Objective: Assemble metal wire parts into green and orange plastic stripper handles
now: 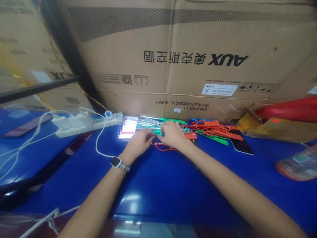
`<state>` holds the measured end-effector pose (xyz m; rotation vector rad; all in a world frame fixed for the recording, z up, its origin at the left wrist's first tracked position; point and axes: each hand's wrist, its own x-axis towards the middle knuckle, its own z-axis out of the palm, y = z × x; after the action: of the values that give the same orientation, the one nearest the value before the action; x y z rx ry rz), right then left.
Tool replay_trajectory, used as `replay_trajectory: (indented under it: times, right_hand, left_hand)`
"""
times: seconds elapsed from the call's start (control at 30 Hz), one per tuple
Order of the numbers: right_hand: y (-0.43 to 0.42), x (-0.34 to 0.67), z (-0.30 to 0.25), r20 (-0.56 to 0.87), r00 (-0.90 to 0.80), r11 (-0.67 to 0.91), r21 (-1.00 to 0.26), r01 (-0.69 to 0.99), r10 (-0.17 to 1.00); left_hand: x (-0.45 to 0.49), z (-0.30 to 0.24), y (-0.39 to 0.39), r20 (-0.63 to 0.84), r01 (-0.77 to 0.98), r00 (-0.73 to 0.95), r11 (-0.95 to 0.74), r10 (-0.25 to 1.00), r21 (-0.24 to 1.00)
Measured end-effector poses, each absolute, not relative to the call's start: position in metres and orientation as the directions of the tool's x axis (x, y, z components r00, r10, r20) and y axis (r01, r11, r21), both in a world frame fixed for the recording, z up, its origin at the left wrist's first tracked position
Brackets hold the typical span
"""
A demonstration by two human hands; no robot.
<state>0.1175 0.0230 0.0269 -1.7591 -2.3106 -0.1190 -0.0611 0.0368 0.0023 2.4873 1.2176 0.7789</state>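
Observation:
My left hand (140, 142), with a watch (116, 162) on its wrist, is closed with thumb and fingertips together beside the pile; what they pinch is hidden. My right hand (173, 135) bends over the pile, its fingers curled down among small green pieces, and their tips are hard to see. Below and between the hands lies a red cord loop (163, 147) on the table. Thin metal rods (150, 120) and a green strip (170, 120) lie behind the fingers. To the right are orange straps (210, 125) with loops and a green strap (216, 138).
A lit phone (128, 128) lies left of the pile, near a white power strip (86, 125) with plugs and cables. At right are a dark phone (241, 145), an open carton (272, 129) and a clear container (298, 163). A large cardboard box (188, 33) stands behind the blue table (158, 188).

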Motion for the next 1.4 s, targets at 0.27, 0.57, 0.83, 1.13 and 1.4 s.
replay_trajectory:
  times: [0.27,0.57,0.83,1.13,1.4]
  right_hand:
    - [0.033,0.118,0.023,0.218,-0.293,0.318,-0.090,0.944,0.931]
    - [0.008,0.137,0.016,0.287,-0.040,0.266,-0.812,0.520,0.957]
    - [-0.016,0.153,0.010,0.364,-0.178,0.399,-0.731,0.554,0.914]
    - [-0.016,0.189,0.015,0.199,-0.400,0.445,-0.326,0.834,0.895]
    - [-0.003,0.185,0.033,0.026,-0.430,0.397,-0.440,0.805,0.902]
  left_hand:
    - [-0.062,0.000,0.038,0.358,0.645,0.471,-0.592,0.806,0.484]
    - [-0.046,0.015,0.018,0.564,0.377,0.469,-0.731,0.680,0.569]
    - [-0.041,0.008,0.018,0.497,0.337,0.466,-0.667,0.732,0.665]
    - [-0.042,0.011,0.014,0.357,0.434,0.592,-0.659,0.722,0.614]
    - [-0.043,0.005,0.008,0.205,0.466,0.753,-0.726,0.625,0.506]
